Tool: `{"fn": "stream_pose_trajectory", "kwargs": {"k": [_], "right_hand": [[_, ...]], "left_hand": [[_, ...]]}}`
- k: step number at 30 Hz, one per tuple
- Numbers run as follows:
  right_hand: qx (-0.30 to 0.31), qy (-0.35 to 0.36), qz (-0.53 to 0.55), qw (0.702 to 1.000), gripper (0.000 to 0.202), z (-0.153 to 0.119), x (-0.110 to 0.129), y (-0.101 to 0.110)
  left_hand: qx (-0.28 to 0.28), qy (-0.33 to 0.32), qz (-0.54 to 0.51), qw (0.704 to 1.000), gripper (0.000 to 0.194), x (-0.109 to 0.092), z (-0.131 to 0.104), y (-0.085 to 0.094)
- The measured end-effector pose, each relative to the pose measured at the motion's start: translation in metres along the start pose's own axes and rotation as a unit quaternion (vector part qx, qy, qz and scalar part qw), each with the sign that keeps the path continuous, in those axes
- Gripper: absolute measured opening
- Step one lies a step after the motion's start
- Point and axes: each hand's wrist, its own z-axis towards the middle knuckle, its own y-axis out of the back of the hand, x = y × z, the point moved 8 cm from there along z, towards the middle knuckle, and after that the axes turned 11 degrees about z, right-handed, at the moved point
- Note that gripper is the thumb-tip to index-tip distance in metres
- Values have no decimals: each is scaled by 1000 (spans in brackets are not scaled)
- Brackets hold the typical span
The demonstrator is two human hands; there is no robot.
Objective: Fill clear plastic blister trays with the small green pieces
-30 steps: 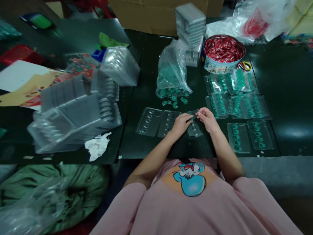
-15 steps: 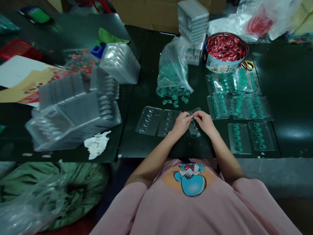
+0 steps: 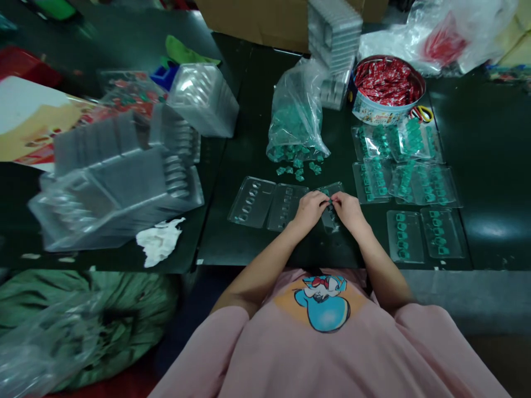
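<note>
My left hand (image 3: 309,211) and my right hand (image 3: 347,210) meet over a clear plastic tray (image 3: 332,222), fingertips pinched close together. A small green piece (image 3: 331,202) shows between the fingertips; which hand grips it is hard to tell, as both seem to touch it. Left of my left hand lie two clear trays (image 3: 252,202) with no green pieces in their slots. Several loose green pieces (image 3: 298,174) lie before the open mouth of a clear bag (image 3: 295,110) of such pieces. To the right are trays filled with green pieces (image 3: 401,236).
Stacks of clear trays (image 3: 120,193) stand at the left, with a crumpled white tissue (image 3: 160,241) beside them. A round tin (image 3: 384,110) of red packets and yellow-handled scissors (image 3: 425,114) sit at the back right. A cardboard box (image 3: 257,25) is behind.
Both hands have shifted slightly down, and their fingertips have drawn a little apart, so the green piece shows between them. The camera view has shifted a little.
</note>
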Motion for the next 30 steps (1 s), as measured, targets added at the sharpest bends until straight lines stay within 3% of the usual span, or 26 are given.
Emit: {"fn": "stream_pose_trajectory", "kwargs": {"k": [5, 9, 18, 22, 26, 30], "right_hand": [[-16, 8, -3, 1000, 21, 17, 2, 9], [-9, 6, 8, 1000, 24, 24, 3, 9], [12, -16, 87, 996, 25, 8, 2, 4], [16, -27, 108, 994, 26, 5, -1, 3], [18, -2, 81, 997, 24, 4, 4, 6], [28, 23, 30, 999, 18, 3, 12, 2]], "left_hand": [[4, -4, -9, 1000, 6, -2, -1, 4], [-25, 9, -65, 998, 13, 2, -6, 15], [9, -9, -61, 998, 17, -1, 0, 7], [4, 12, -85, 996, 15, 6, 4, 16], [-18, 37, -67, 997, 16, 17, 2, 27], [15, 8, -11, 1000, 12, 13, -3, 15]]}}
